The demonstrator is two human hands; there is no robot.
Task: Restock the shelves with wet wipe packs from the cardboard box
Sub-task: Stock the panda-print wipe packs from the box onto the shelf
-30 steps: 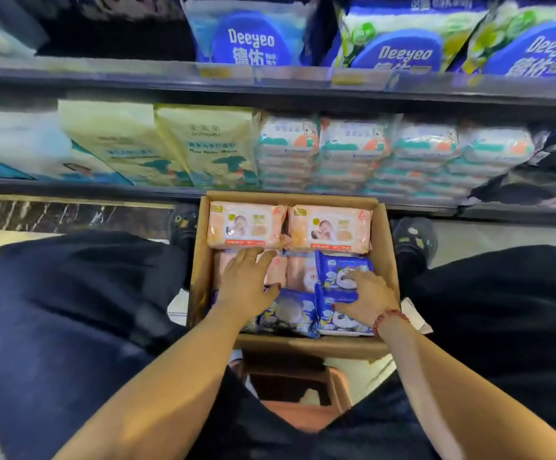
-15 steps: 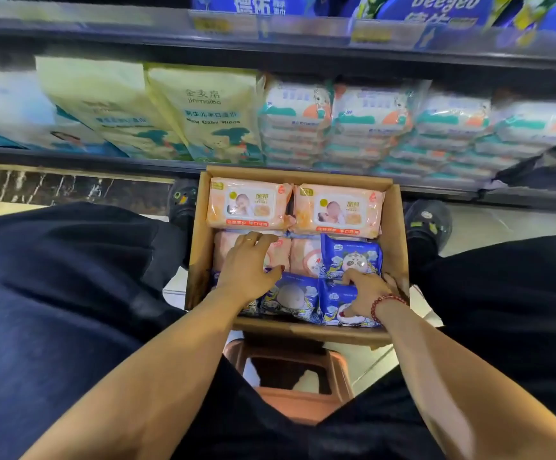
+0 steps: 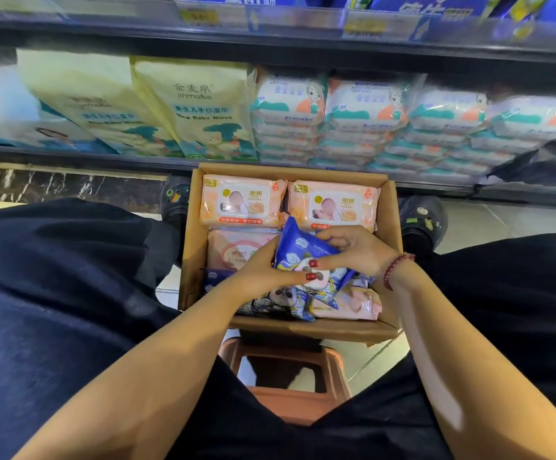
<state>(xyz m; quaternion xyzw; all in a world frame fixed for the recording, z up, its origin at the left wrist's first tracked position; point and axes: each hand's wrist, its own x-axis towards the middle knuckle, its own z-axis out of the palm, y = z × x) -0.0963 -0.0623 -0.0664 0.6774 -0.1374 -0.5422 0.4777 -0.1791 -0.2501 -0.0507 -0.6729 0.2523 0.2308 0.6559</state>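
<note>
Two hands grip one blue wet wipe pack (image 3: 303, 249): your left hand (image 3: 263, 272) wraps its left edge, thumb across the front; your right hand (image 3: 361, 250) curls over its right side, thumb pressed beside the other. The pack tilts above pink packs (image 3: 243, 200) in the cardboard box (image 3: 191, 247), which stands just before the stocked shelf (image 3: 54, 151).
</note>
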